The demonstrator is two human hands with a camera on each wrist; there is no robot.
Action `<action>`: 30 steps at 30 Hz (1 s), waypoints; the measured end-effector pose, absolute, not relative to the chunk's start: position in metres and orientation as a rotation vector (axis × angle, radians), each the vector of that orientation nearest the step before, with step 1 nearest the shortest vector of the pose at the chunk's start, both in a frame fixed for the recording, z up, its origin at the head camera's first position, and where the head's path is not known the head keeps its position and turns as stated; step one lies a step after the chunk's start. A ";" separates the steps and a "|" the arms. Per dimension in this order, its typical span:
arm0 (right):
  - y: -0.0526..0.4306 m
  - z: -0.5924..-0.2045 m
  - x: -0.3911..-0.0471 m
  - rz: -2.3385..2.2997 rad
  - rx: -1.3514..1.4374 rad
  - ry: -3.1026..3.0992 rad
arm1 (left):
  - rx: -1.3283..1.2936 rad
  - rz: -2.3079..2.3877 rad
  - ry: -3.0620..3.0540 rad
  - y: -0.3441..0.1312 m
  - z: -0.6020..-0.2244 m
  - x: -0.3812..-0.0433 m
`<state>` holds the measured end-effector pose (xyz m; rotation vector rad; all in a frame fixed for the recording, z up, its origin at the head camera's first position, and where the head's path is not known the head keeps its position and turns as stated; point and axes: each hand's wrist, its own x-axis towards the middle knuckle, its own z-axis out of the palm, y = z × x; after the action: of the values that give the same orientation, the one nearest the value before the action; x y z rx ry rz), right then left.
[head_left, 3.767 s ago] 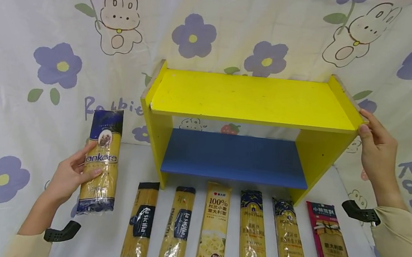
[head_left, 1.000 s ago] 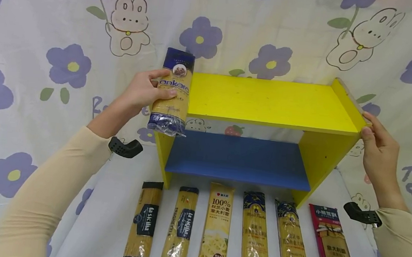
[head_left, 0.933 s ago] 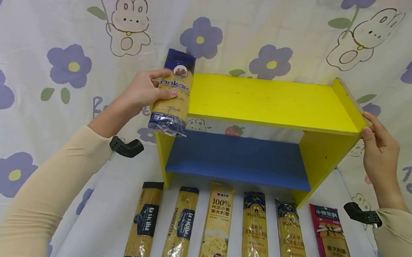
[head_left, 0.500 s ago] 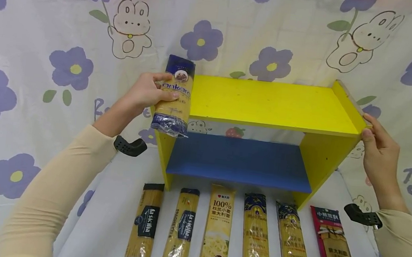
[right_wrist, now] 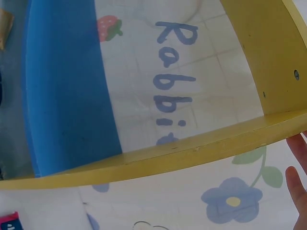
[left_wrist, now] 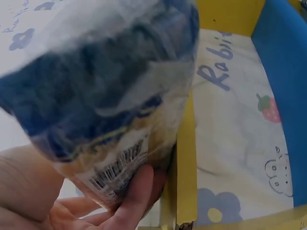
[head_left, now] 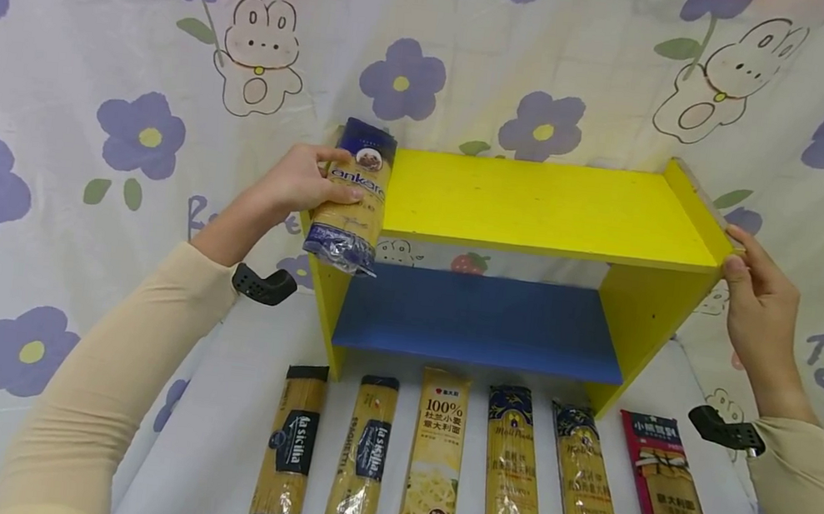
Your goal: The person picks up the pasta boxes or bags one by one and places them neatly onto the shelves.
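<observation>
The left hand (head_left: 304, 181) grips an Ankara pasta packet (head_left: 349, 221) left of the head view's centre, at the left end of the yellow-and-blue shelf (head_left: 523, 206), which the right hand (head_left: 762, 315) holds at frame right.

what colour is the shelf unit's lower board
Blue; the lower board shows best in the head view.

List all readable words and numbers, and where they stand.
"ankara": held pack
"la sicilia": first table pack, second pack
"SPAGHETTI": second pack
"100% 杜兰小麦": cream pack
"意大利面": cream pack, red pack
"13%": cream pack
"Rabbi…": cloth
Too small/blurred: fine print, barcode, red pack's header, brands on fourth pack, fifth pack
</observation>
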<state>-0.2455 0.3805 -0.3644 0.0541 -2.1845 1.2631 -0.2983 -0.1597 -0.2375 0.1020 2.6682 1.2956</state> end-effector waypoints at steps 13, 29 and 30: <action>0.373 -0.357 -0.241 1.287 0.057 -2.170 | 0.245 0.967 3.010 -0.162 -0.239 -0.297; 0.377 -0.361 -0.242 1.271 0.030 -2.186 | 0.352 0.882 3.070 -0.170 -0.253 -0.298; 0.375 -0.360 -0.241 1.277 0.033 -2.182 | 0.356 0.893 3.069 -0.170 -0.255 -0.298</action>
<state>-0.2408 0.3753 -0.3604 0.0333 -2.1819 1.2768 -0.2981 -0.1696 -0.2548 0.3563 3.0694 0.8929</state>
